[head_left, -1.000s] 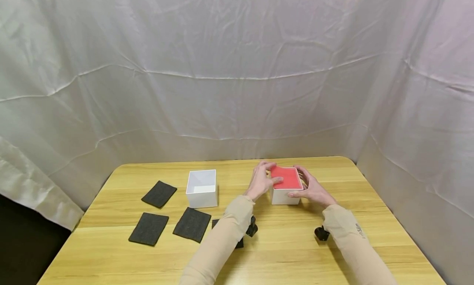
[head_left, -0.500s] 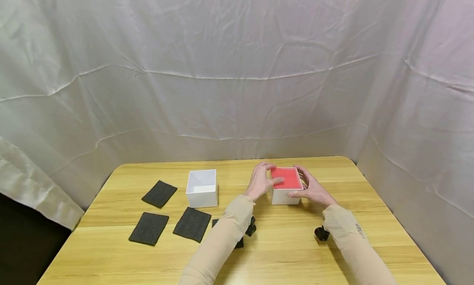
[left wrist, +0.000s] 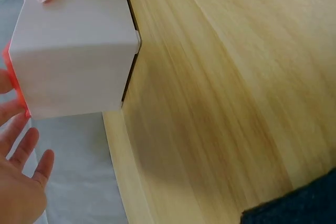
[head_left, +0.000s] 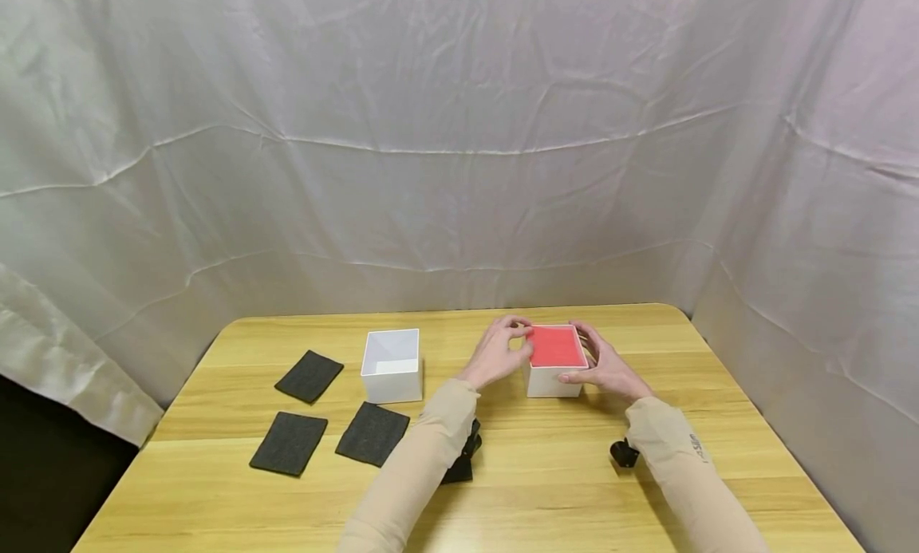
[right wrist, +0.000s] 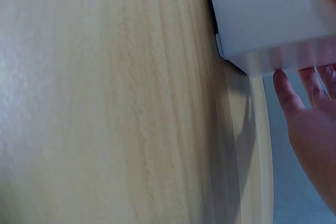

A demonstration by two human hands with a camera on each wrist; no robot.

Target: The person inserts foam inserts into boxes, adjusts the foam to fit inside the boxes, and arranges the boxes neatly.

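Observation:
A white square box (head_left: 553,382) stands near the far edge of the table, with a red sheet (head_left: 557,346) filling its top. Whether the sheet is cloth or foam, I cannot tell. My right hand (head_left: 609,369) grips this box, thumb on its front face and fingers along its right side. At the left rim, my left hand (head_left: 498,352) touches the sheet with thumb and index finger held apart. In the left wrist view a little of the red sheet (left wrist: 18,90) sticks out past the rim, and the other fingers spread loosely.
Another white box (head_left: 392,385), open at the top, stands to the left with a pale bottom showing. Several dark felt squares lie on the table, such as the back one (head_left: 309,376), the left one (head_left: 289,444) and the middle one (head_left: 372,434). My left forearm partly covers another square (head_left: 457,471).
My left hand has drawn back a little to the left, its thumb moving from the top of the red sheet to the left rim. The right hand and the box have stayed put.

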